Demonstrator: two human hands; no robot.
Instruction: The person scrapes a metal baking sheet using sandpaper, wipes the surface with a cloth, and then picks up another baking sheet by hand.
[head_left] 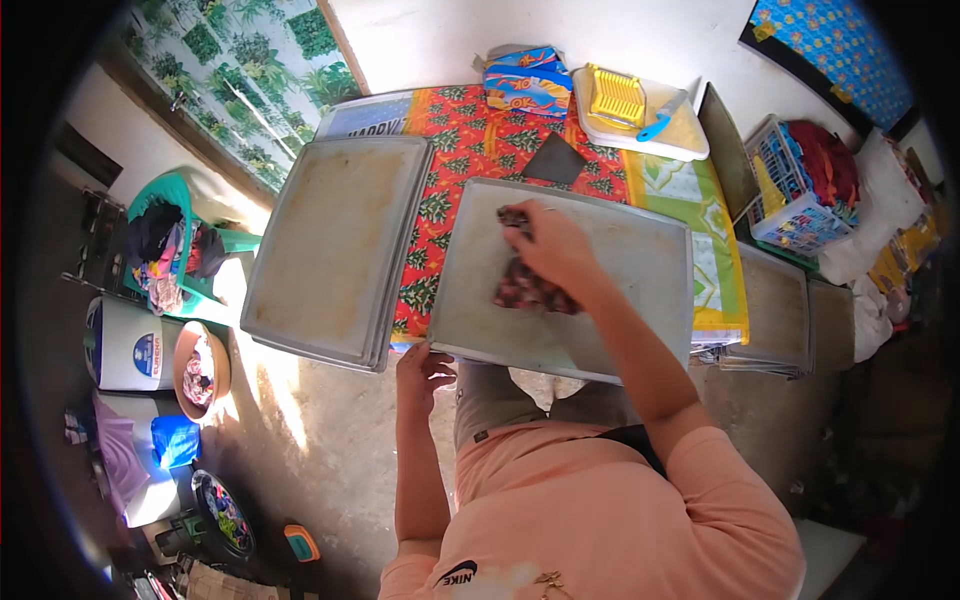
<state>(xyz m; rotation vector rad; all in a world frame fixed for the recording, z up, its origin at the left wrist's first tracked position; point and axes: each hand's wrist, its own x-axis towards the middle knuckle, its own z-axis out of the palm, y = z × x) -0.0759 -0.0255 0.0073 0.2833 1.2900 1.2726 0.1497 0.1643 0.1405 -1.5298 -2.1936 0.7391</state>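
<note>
A flat grey metal baking tray point(630, 270) lies in front of me on the table, over its front edge. My right hand point(555, 245) is closed on a dark, reddish patterned cloth point(528, 290) and presses it against the tray's surface, left of its middle. Part of the cloth sticks out above the fingers and part spreads below the palm. At the tray's front left corner, my left hand point(424, 376) grips the rim, with its fingers partly curled beneath. A stack of similar trays point(335, 240) sits to the left.
Behind the tray are a dark square piece point(555, 160), a blue and red package point(528, 82) and a white container point(680, 148) with a yellow rack point(617, 97) and a blue-handled knife point(662, 117). More trays point(765, 300) stand at right. A green chair point(160, 195) holds clothes.
</note>
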